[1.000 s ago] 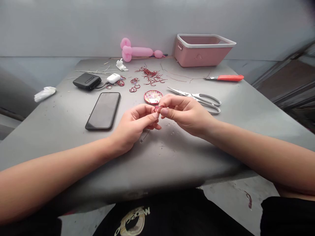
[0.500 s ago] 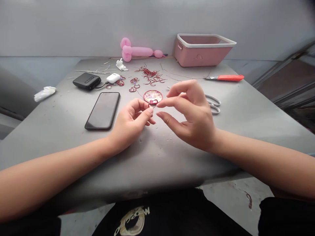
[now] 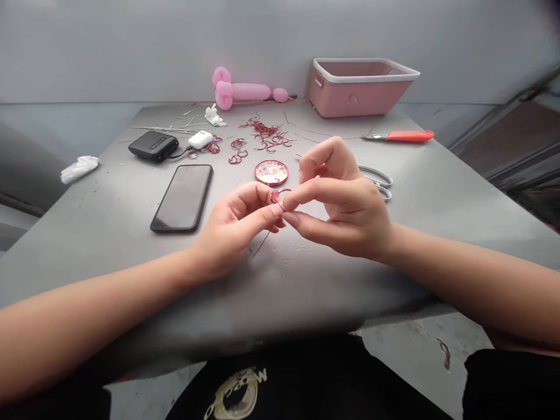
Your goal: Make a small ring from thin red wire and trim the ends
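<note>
Left hand: the left hand (image 3: 236, 224) has its grip closed on a red ring with a pink bead (image 3: 275, 196), above the table (image 3: 271, 291).
Right hand: the right hand (image 3: 350, 213) pinches a thin wire (image 3: 281, 206) between thumb and forefinger.
Beyond the hands: a round bead dish (image 3: 272, 181).
Beside the right hand: scissors (image 3: 380, 175), partly hidden.
Left of the left hand: a phone (image 3: 182, 198).

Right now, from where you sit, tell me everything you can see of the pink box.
The box is pink, plastic by its look, with a white rim, a small tab on its left end and a faint mark on its long front. Its sides flare upward. It stands upright and open at the table's far right, near the wall; only the table plainly touches it. Its floor is hidden.
</note>
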Tool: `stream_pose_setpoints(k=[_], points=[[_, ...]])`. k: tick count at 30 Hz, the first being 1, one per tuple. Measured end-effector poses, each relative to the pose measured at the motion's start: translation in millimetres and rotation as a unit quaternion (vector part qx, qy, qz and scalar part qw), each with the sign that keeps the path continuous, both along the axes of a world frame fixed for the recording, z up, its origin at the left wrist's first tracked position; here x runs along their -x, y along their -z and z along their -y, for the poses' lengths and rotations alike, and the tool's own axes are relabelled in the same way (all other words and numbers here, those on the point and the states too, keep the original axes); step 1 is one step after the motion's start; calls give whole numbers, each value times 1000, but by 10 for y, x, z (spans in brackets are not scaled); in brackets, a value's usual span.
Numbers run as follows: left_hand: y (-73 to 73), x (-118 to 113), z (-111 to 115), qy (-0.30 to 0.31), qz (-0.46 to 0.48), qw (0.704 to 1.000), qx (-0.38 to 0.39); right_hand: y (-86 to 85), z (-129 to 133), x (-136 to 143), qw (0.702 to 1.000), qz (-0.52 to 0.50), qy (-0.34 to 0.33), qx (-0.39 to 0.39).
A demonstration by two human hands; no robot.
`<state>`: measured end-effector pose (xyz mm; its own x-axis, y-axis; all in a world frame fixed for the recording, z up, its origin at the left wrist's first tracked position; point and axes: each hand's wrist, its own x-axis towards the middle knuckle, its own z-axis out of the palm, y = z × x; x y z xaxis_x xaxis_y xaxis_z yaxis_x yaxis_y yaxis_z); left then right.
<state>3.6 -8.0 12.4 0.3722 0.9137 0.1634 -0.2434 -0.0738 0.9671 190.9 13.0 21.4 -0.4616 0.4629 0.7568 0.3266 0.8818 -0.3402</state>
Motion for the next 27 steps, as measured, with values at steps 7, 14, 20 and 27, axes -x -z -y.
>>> stream_pose_setpoints(k=[7, 14, 20, 27], points=[[10, -21, 14, -31, -105, 990, -87, -44, 50, -15, 996, 81, 23, 9], [-46, 8, -47, -69, -83, 993, -43, 21, -24, -65, 976, 77, -34, -201], [-48, 47, -71, -139, -84, 975, -151, -68, 93, -7, 989, -56, -54, 124], [22, 62, -63, -171, -144, 943, -247, -78, 137, 114, 863, -197, -111, 451]])
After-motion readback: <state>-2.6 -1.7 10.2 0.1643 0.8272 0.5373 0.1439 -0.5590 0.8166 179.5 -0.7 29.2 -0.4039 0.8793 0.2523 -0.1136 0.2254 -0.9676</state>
